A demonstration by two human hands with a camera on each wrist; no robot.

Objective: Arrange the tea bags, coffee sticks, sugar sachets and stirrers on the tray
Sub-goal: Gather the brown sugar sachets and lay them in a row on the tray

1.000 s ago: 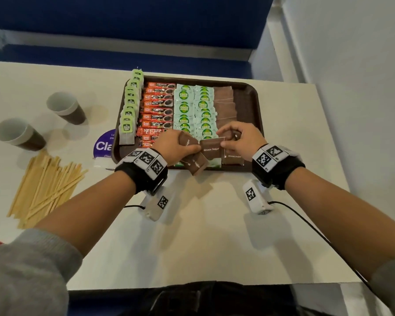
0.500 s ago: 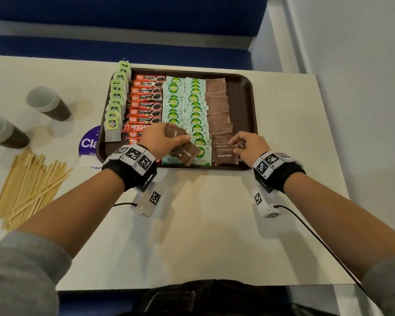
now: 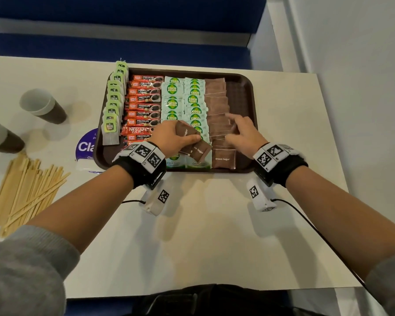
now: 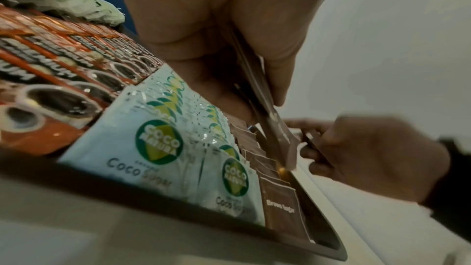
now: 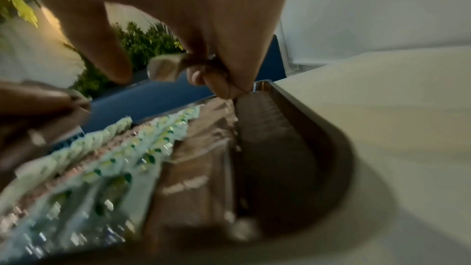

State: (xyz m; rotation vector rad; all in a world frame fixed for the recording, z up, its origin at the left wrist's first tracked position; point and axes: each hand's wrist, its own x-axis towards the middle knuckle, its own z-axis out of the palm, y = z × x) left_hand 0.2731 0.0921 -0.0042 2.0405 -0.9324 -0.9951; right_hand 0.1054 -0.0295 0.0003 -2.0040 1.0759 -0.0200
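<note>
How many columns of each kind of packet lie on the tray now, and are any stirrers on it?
Tea bags: 1 column
Coffee sticks: 1 column
Coco sugar sachets: 2 columns
Brown sugar sachets: 1 column
Stirrers: 0 on the tray; they lie on the table
Total: 5 columns

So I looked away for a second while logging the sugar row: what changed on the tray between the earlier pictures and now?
The right hand took a brown sugar sachet from the left hand's stack, laid it at the near end of the brown row, let go, and now reaches further up that row. The left hand still holds its stack of brown sachets. The tray, the other rows and the stirrers stayed put.
</note>
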